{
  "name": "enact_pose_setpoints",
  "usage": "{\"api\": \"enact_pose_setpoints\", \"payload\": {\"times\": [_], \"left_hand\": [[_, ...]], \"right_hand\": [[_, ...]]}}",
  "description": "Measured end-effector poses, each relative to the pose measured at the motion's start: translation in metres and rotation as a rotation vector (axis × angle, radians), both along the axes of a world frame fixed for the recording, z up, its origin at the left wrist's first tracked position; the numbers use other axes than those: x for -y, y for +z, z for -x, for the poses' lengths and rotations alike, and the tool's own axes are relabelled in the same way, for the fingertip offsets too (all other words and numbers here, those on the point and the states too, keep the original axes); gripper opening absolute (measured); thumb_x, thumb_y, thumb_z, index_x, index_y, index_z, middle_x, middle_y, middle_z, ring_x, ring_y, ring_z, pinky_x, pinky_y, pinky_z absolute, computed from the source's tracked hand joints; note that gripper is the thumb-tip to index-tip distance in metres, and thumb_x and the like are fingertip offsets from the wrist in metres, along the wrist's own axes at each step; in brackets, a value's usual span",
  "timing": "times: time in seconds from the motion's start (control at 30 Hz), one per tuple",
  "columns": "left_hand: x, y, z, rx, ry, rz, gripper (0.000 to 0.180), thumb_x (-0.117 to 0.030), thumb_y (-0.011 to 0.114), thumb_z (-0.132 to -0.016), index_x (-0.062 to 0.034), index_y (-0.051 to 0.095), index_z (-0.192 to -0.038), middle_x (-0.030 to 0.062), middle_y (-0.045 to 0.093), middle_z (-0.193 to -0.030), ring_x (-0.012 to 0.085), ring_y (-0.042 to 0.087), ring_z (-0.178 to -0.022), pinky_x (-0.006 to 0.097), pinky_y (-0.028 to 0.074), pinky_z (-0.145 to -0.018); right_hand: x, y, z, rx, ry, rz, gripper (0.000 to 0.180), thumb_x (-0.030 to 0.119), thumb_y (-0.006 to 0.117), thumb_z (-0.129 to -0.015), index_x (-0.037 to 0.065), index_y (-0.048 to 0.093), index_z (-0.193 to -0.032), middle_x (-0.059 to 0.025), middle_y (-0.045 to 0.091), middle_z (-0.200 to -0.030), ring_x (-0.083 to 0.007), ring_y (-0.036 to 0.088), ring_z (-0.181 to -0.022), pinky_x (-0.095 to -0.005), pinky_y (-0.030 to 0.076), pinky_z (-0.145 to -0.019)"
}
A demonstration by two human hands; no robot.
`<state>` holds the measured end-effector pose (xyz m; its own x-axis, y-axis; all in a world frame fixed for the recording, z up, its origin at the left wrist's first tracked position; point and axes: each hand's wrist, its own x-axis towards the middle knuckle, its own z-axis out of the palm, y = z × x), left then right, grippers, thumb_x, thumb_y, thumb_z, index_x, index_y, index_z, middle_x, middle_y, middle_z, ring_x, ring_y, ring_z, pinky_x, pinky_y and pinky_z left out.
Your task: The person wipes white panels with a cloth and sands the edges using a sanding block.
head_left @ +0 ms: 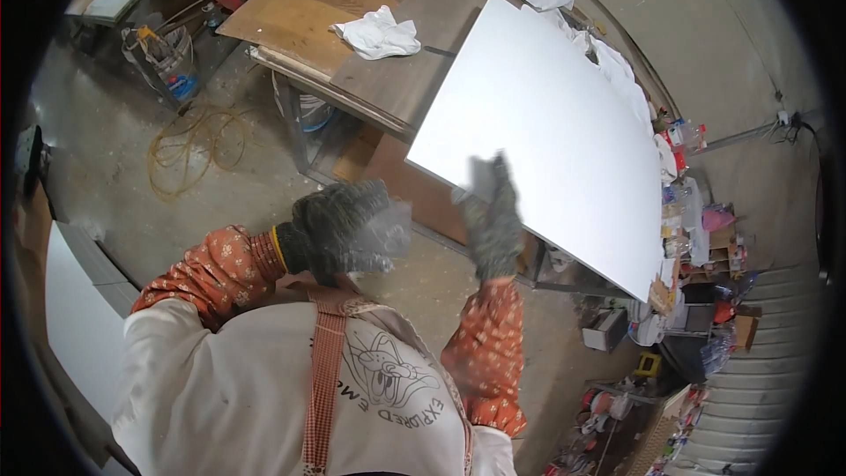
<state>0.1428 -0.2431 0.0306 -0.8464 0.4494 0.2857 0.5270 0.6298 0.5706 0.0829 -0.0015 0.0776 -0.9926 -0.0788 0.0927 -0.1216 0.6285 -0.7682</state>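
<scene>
A large smooth white panel (555, 132) lies on the workbench ahead, its near edge sticking out past the bench. My right hand (495, 234), in a dark grey-green knitted glove, is at that near edge. Its fingers are closed round a small grey flat piece (481, 178), blurred by motion. My left hand (330, 227), gloved alike, is curled in front of my body, apart from the panel. A pale, see-through smear shows at its fingers; what it holds cannot be made out.
A crumpled white cloth (377, 33) lies on the wooden bench top (300, 9). On the floor at left are a coiled yellowish hose (198, 150) and a bucket of tools (167, 57). Another white panel (75, 300) stands at far left. Bottles and clutter (683, 211) line the right.
</scene>
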Motion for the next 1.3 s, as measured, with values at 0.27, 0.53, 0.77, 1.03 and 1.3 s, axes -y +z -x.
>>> {"api": "enact_pose_setpoints", "payload": {"times": [0.27,0.53,0.77,1.03,1.3], "left_hand": [[-0.030,-0.024,0.019,-0.545,-0.272,0.990,0.074,-0.049,0.061,-0.086,-0.0087,0.038,-0.143,0.0172,0.043,-0.143,0.0333,0.043,-0.133,0.046,0.035,-0.112],[0.003,0.027,0.070,-0.449,0.034,-0.186,0.057,-0.026,0.077,-0.078,-0.0049,0.057,-0.128,0.0172,0.056,-0.131,0.0347,0.053,-0.123,0.044,0.039,-0.107],[-0.002,-0.019,0.071,0.393,0.216,-0.476,0.049,-0.018,0.075,-0.082,-0.0037,0.058,-0.125,0.0155,0.060,-0.123,0.0277,0.058,-0.114,0.040,0.047,-0.098],[0.004,-0.066,0.083,-0.047,-0.062,-0.355,0.028,-0.013,0.073,-0.084,-0.0037,0.066,-0.109,0.0110,0.066,-0.108,0.0236,0.064,-0.098,0.036,0.053,-0.088],[-0.005,-0.071,0.094,0.425,-0.031,-0.700,0.023,-0.011,0.072,-0.085,-0.0027,0.066,-0.105,0.0104,0.067,-0.102,0.0222,0.066,-0.093,0.034,0.054,-0.085]], "right_hand": [[0.015,0.012,-0.054,-0.301,0.649,-0.335,0.093,0.048,0.081,-0.071,0.004,0.041,-0.142,-0.0201,0.047,-0.141,-0.0380,0.049,-0.127,-0.0468,0.043,-0.104],[-0.006,0.015,-0.031,-0.365,0.158,-0.396,0.091,0.041,0.080,-0.075,0.002,0.036,-0.145,-0.0198,0.055,-0.127,-0.0306,0.057,-0.112,-0.0414,0.051,-0.093],[0.032,0.014,-0.016,-0.321,0.014,-0.793,0.065,0.046,0.063,-0.085,0.014,0.049,-0.139,-0.0253,0.051,-0.126,-0.0407,0.055,-0.103,-0.0519,0.045,-0.089],[0.054,0.019,0.024,-0.328,0.077,-1.019,0.052,0.046,0.051,-0.091,0.018,0.053,-0.135,-0.0276,0.050,-0.117,-0.0356,0.060,-0.073,-0.0500,0.050,-0.061],[0.073,0.024,0.073,-0.145,0.041,-1.087,0.054,0.048,0.054,-0.092,0.009,0.051,-0.130,-0.0241,0.056,-0.104,-0.0368,0.065,-0.079,-0.0484,0.054,-0.063]]}}
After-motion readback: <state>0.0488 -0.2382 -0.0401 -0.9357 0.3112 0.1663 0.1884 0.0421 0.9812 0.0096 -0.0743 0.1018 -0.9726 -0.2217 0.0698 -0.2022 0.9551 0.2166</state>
